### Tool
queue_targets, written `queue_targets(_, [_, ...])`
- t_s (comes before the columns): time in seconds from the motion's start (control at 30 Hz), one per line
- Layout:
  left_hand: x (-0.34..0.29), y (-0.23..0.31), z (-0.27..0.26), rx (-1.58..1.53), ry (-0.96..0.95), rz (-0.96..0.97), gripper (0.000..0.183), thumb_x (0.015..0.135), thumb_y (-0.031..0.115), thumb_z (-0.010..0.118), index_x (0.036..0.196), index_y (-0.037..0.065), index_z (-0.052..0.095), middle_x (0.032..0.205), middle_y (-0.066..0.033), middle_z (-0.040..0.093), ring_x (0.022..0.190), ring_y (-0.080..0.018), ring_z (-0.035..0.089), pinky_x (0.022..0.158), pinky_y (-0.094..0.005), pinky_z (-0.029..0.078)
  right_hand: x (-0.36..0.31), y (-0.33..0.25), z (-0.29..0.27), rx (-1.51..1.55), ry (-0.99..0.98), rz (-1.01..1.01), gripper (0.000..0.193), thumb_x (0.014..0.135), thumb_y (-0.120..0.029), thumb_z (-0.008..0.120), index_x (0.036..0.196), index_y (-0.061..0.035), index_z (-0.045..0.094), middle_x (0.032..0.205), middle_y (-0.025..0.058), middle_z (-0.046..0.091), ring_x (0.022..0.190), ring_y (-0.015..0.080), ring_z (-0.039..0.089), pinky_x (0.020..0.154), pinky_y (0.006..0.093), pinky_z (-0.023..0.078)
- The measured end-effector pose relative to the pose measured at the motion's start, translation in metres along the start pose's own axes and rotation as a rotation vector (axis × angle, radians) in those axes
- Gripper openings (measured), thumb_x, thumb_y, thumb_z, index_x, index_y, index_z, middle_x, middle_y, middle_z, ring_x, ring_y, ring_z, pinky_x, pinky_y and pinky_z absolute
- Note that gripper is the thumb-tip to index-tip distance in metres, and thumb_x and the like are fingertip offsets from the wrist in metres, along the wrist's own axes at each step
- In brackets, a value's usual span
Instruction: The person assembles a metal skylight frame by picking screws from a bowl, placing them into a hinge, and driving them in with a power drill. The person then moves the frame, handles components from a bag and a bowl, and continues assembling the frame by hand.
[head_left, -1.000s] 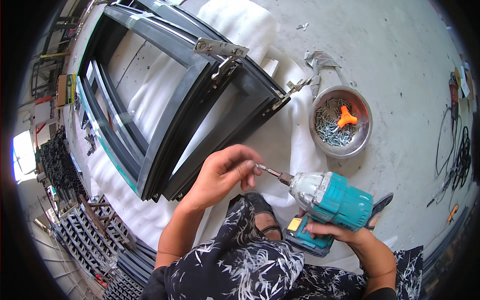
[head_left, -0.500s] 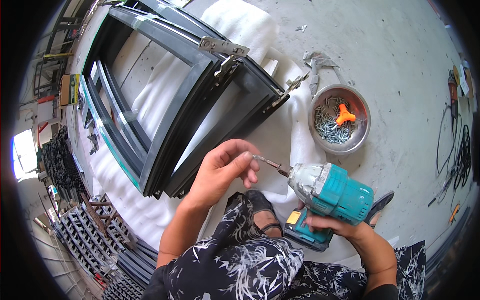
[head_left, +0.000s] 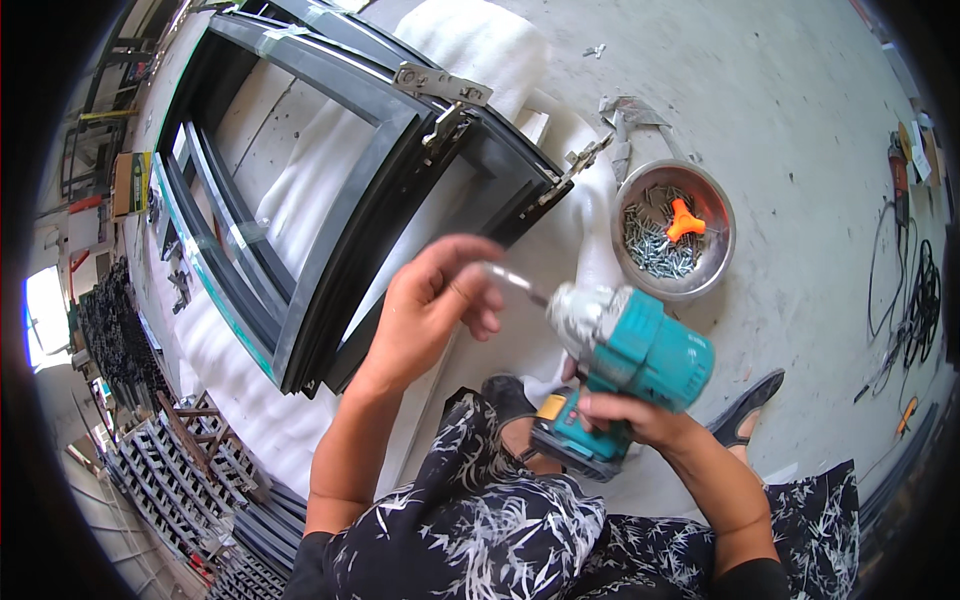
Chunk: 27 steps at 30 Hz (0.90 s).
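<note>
My right hand [head_left: 640, 410] is wrapped round the handle of a teal cordless driver [head_left: 650, 350], whose bit [head_left: 520, 282] points up and to the left. At the bit's tip, my left hand [head_left: 425, 310] is closed in a pinch; its fingers are blurred, and whatever small piece they hold cannot be made out. Just beyond lie stacked black metal window frames [head_left: 345, 265], the closest one below and behind my left hand. Metal hinge arms [head_left: 440, 85] stick out from the frames' right end, with another metal fitting [head_left: 580, 165] at the lower corner.
A steel bowl [head_left: 728, 240] of screws with an orange three-armed tool [head_left: 685, 220] stands on the floor to the right. White padding [head_left: 290, 425] lies under the frames. A grinder [head_left: 900, 185] and black cable [head_left: 925, 300] lie far right; metal profiles [head_left: 180, 470] are stacked at left.
Both hands have moved left and slightly up, toward the frames, with the driver in my right hand. My left fingers have stayed at the bit's tip.
</note>
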<state>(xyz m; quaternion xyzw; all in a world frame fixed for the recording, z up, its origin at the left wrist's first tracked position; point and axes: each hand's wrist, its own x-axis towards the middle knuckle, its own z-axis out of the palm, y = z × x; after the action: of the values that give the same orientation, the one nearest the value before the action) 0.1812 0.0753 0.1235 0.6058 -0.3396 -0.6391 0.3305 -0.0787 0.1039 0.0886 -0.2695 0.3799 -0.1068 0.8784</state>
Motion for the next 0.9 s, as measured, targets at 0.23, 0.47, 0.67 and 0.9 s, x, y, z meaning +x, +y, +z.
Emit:
queue_targets(0.23, [0.010, 0.002, -0.013, 0.756, 0.352, 0.349, 0.029, 0.099, 0.017, 0.046, 0.124, 0.001, 0.049, 0.100, -0.0146, 0.063, 0.091, -0.0260, 0.063, 0.078, -0.0332, 0.050, 0.035, 0.020, 0.012, 0.669, 0.018, -0.123, 0.033, 0.076, -0.008, 0.058, 0.107, -0.0005, 0.049, 0.059, 0.0021, 0.044, 0.052, 0.0130, 0.045, 0.062, 0.0327, 0.044])
queue_targets(0.47, [0.049, -0.040, -0.019, 1.181, 0.340, 0.384, 0.037, 0.093, 0.018, 0.054, 0.120, -0.006, 0.051, 0.112, -0.0264, 0.056, 0.104, -0.0415, 0.055, 0.090, -0.0440, 0.045, 0.044, 0.039, 0.004, 0.789, 0.081, -0.054, 0.033, 0.077, -0.009, 0.055, 0.108, -0.0004, 0.047, 0.058, 0.0010, 0.041, 0.052, 0.0131, 0.044, 0.062, 0.0325, 0.044])
queue_targets(0.67, [0.060, -0.037, -0.034, 1.180, 0.233, 0.280, 0.043, 0.093, 0.026, 0.055, 0.121, -0.006, 0.049, 0.113, -0.0279, 0.055, 0.106, -0.0421, 0.055, 0.091, -0.0443, 0.045, 0.052, 0.055, 0.003, 0.621, 0.113, -0.048, 0.029, 0.077, -0.007, 0.054, 0.104, -0.0005, 0.050, 0.059, 0.0019, 0.043, 0.049, 0.0117, 0.043, 0.058, 0.0308, 0.045])
queue_targets(0.9, [0.056, -0.012, -0.022, 1.334, 0.160, 0.195, 0.036, 0.090, 0.024, 0.058, 0.110, -0.006, 0.053, 0.107, -0.0282, 0.057, 0.098, -0.0422, 0.058, 0.086, -0.0464, 0.048, 0.064, 0.052, 0.001, 0.727, 0.043, 0.010, 0.031, 0.076, -0.011, 0.054, 0.106, -0.0043, 0.047, 0.058, 0.0007, 0.041, 0.050, 0.0132, 0.042, 0.062, 0.0336, 0.043])
